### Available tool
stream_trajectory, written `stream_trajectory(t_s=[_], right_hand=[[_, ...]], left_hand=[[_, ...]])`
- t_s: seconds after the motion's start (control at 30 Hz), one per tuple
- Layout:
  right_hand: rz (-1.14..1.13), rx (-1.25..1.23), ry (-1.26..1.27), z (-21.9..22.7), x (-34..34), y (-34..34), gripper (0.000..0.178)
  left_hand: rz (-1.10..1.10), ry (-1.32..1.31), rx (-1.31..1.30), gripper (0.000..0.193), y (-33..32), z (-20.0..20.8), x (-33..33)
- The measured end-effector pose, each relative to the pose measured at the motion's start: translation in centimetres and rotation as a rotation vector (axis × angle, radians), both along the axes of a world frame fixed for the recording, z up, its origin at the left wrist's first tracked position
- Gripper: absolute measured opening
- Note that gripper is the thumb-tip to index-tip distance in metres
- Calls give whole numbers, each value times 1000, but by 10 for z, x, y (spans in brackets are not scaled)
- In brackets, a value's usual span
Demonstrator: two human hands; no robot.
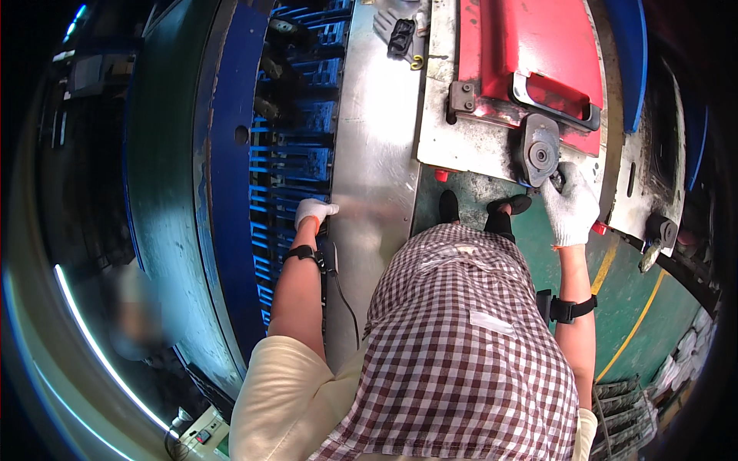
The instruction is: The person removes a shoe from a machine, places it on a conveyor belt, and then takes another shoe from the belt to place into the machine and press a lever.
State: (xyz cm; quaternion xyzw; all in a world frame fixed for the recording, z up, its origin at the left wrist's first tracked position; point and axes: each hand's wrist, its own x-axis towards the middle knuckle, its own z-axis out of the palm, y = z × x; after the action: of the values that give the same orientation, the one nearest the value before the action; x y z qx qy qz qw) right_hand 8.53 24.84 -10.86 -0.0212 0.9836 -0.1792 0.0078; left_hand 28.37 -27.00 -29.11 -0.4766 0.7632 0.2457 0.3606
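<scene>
My right hand [573,206], in a white knit glove, is closed on the near end of a dark grey, flat metal part [540,152]. This part is oblong with rounded ends and has a raised round hub with a hole. It lies over the near edge of a pale, stained worktop [469,152], just in front of a red machine cover [538,46]. On the left, my gloved left hand [315,212] rests at the edge of a shiny metal ledge [377,154]. Its thumb side lies on top and the other fingers curl out of sight over the edge.
Blue slotted racks [296,165] run along the ledge's left side, beside a blue machine frame [231,192]. A grey glove [384,27] and a black object [400,38] lie at the far end. Another worktop [646,184] stands at right. A blurred person [138,307] is at far left.
</scene>
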Motion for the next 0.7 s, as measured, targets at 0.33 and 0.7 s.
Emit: stream_trajectory(t_s=[0.33,0.7], right_hand=[[-7,-6,-55,4,-1,-1,28],[-43,-23,-99,-13,1,3,34]], left_hand=[[233,231,-279,70,35,0,37],[1337,264,-833,90,43,30,98]])
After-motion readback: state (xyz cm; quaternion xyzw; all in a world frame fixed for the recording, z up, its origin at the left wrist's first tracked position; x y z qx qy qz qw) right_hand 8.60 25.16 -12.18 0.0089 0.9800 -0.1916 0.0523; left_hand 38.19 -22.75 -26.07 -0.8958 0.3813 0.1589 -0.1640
